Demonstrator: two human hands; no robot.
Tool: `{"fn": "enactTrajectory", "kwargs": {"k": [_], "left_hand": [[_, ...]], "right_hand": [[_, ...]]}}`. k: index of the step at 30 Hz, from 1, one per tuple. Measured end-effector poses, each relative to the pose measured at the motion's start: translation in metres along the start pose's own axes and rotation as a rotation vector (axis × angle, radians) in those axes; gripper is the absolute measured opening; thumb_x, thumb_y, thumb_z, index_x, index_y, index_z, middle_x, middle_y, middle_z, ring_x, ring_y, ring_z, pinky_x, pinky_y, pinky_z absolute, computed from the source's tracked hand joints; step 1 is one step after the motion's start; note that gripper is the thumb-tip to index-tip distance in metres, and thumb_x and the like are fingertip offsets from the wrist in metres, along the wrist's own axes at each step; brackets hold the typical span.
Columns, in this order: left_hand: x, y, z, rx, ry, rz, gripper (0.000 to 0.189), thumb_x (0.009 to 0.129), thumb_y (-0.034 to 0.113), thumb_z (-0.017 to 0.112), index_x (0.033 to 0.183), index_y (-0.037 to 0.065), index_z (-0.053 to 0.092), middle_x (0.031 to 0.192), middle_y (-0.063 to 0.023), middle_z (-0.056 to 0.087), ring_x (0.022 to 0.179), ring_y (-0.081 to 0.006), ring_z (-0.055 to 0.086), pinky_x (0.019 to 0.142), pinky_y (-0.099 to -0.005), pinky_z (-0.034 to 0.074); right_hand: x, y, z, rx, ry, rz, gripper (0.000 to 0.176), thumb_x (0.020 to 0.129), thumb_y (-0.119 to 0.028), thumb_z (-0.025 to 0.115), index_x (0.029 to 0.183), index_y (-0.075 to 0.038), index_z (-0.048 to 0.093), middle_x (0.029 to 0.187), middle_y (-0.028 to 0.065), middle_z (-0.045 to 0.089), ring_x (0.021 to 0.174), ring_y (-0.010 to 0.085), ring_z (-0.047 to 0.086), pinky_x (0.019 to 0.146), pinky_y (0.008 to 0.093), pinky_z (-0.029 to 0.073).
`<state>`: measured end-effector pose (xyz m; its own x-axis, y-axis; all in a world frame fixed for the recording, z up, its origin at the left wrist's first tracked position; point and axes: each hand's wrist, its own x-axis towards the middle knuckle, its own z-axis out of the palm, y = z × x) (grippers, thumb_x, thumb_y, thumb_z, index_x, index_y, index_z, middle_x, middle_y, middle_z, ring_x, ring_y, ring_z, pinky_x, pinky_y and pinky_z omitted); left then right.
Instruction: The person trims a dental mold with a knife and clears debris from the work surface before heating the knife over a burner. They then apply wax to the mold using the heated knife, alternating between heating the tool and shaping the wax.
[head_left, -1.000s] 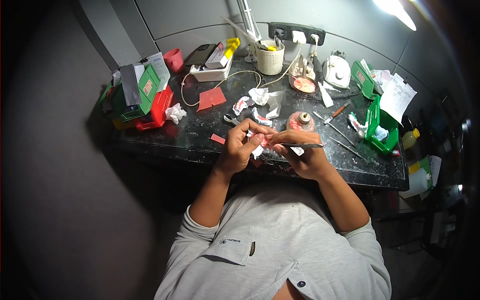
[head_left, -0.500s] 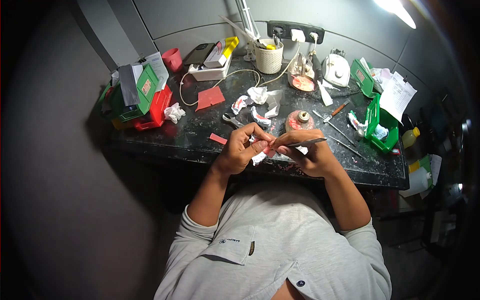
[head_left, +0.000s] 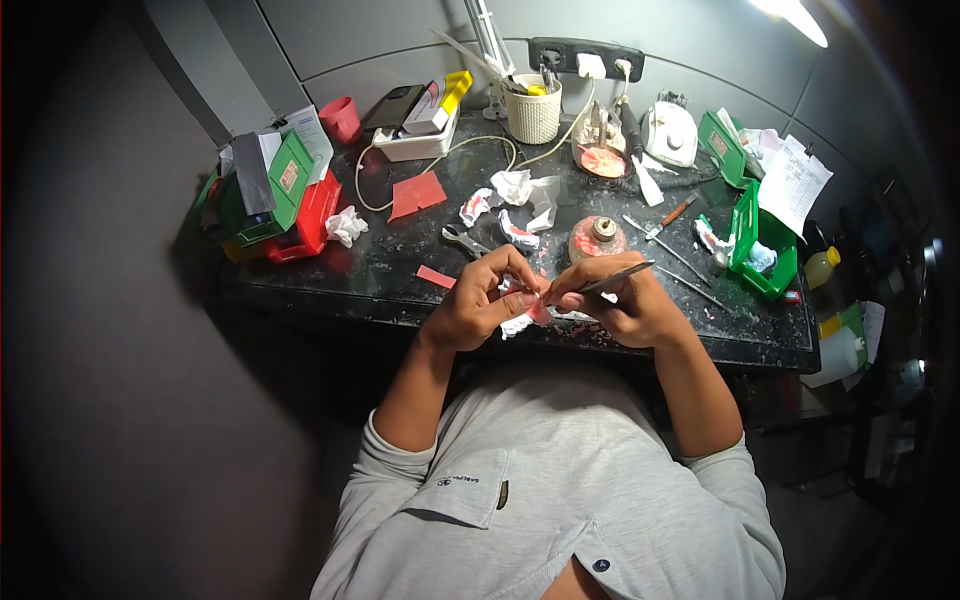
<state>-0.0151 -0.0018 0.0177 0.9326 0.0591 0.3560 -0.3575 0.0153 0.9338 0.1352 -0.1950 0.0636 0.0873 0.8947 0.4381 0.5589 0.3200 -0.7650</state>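
Observation:
Both hands meet over the front edge of the dark workbench. My left hand [head_left: 482,300] is closed, thumb and fingertips pinched on a small pink piece that looks like wax, mostly hidden by the fingers. My right hand [head_left: 625,300] grips a slim metal carving tool [head_left: 632,269] like a pen, its back end pointing up to the right. The tool's working tip meets the left fingertips, where detail is too small to tell. Under the fingers shows a pink wax bit [head_left: 541,314], beside a white crumpled or plaster-like piece [head_left: 516,326].
A glass spirit burner [head_left: 597,240] stands just beyond my right hand. Around lie pliers [head_left: 464,240], a pink wax sheet [head_left: 417,195], white dental casts [head_left: 519,232], a wooden-handled knife [head_left: 672,217] and metal tools [head_left: 685,263]. Green bins [head_left: 765,262] stand right, stacked trays [head_left: 280,205] left.
The carving tool has tilted slightly more upright in my right hand, which has shifted a little. My left hand keeps its pinch. The whole view has moved slightly.

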Motion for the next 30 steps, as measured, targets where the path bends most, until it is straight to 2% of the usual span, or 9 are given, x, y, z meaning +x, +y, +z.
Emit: {"fn": "enactTrajectory", "kwargs": {"k": [8, 10, 15, 18, 20, 23, 24, 26, 30], "left_hand": [[-0.001, 0.005, 0.002, 0.028, -0.024, -0.023, 0.012, 0.097, 0.002, 0.064, 0.106, 0.002, 0.057, 0.104, -0.0086, 0.067, 0.101, -0.0127, 0.063, 0.092, -0.0295, 0.049], [-0.001, 0.003, 0.002, 0.04, -0.012, -0.019, 0.015, 0.094, 0.004, 0.065, 0.105, 0.003, 0.055, 0.106, -0.0116, 0.071, 0.099, -0.0134, 0.062, 0.092, -0.0309, 0.049], [0.0, 0.003, 0.001, 0.047, -0.01, 0.0, 0.015, 0.094, 0.004, 0.065, 0.105, 0.003, 0.055, 0.105, -0.0115, 0.071, 0.099, -0.0136, 0.062, 0.092, -0.0307, 0.048], [0.0, 0.001, 0.001, 0.066, -0.004, 0.015, 0.016, 0.094, 0.004, 0.066, 0.106, 0.003, 0.055, 0.106, -0.0116, 0.071, 0.099, -0.0137, 0.062, 0.092, -0.0307, 0.048], [0.001, 0.0, -0.001, 0.086, -0.002, 0.024, 0.016, 0.094, 0.005, 0.066, 0.107, 0.003, 0.056, 0.107, -0.0119, 0.071, 0.099, -0.0138, 0.062, 0.092, -0.0308, 0.048], [0.001, 0.0, 0.0, 0.062, 0.013, 0.021, 0.018, 0.097, 0.006, 0.065, 0.113, 0.001, 0.058, 0.104, -0.0057, 0.063, 0.1, -0.0119, 0.061, 0.089, -0.0278, 0.05], [0.001, 0.001, 0.001, 0.079, 0.034, 0.008, 0.019, 0.098, 0.007, 0.065, 0.114, 0.001, 0.057, 0.106, -0.0076, 0.064, 0.101, -0.0127, 0.063, 0.089, -0.0282, 0.051], [0.002, 0.004, 0.003, 0.095, 0.057, -0.005, 0.02, 0.099, 0.008, 0.064, 0.116, 0.0, 0.057, 0.108, -0.0095, 0.066, 0.101, -0.0135, 0.064, 0.089, -0.0287, 0.053], [0.006, 0.005, 0.008, 0.012, 0.129, 0.058, 0.019, 0.1, 0.009, 0.062, 0.116, 0.0, 0.057, 0.115, -0.0137, 0.068, 0.11, -0.0169, 0.064, 0.095, -0.0317, 0.052]], "right_hand": [[-0.001, -0.001, 0.0, 0.109, -0.015, 0.048, 0.023, 0.081, 0.013, 0.053, 0.094, 0.004, 0.07, 0.094, 0.0132, 0.076, 0.083, 0.0199, 0.071, 0.079, 0.0311, 0.055], [-0.002, 0.0, 0.001, 0.15, -0.012, 0.066, 0.024, 0.08, 0.014, 0.053, 0.094, 0.004, 0.069, 0.094, 0.0135, 0.075, 0.084, 0.0197, 0.071, 0.079, 0.031, 0.056], [-0.004, 0.001, 0.0, 0.191, -0.007, 0.093, 0.023, 0.081, 0.015, 0.051, 0.095, 0.007, 0.068, 0.096, 0.0145, 0.075, 0.087, 0.0184, 0.07, 0.08, 0.0316, 0.056], [-0.005, 0.004, 0.0, 0.226, -0.016, 0.113, 0.016, 0.088, 0.012, 0.055, 0.096, 0.007, 0.068, 0.099, 0.0152, 0.074, 0.09, 0.0181, 0.07, 0.082, 0.0326, 0.056], [-0.006, 0.007, 0.002, 0.285, 0.01, 0.094, 0.008, 0.096, 0.004, 0.06, 0.098, 0.008, 0.067, 0.101, 0.0158, 0.072, 0.092, 0.0188, 0.07, 0.085, 0.0332, 0.057], [-0.007, 0.004, 0.003, 0.302, 0.074, 0.095, 0.013, 0.1, -0.004, 0.062, 0.1, 0.008, 0.066, 0.102, 0.0164, 0.072, 0.094, 0.0202, 0.07, 0.088, 0.0345, 0.058], [-0.008, 0.005, 0.005, 0.301, 0.074, 0.096, 0.013, 0.1, -0.004, 0.062, 0.1, 0.008, 0.066, 0.102, 0.0164, 0.072, 0.094, 0.0202, 0.07, 0.088, 0.0345, 0.058], [-0.008, 0.009, 0.009, 0.329, 0.157, 0.025, 0.011, 0.101, -0.006, 0.062, 0.102, 0.004, 0.068, 0.094, 0.0104, 0.073, 0.089, 0.0134, 0.069, 0.08, 0.0285, 0.056], [-0.01, 0.012, 0.011, 0.237, 0.189, 0.027, 0.013, 0.102, -0.006, 0.06, 0.105, 0.004, 0.068, 0.092, 0.0113, 0.074, 0.086, 0.0161, 0.073, 0.077, 0.0287, 0.058]]}}
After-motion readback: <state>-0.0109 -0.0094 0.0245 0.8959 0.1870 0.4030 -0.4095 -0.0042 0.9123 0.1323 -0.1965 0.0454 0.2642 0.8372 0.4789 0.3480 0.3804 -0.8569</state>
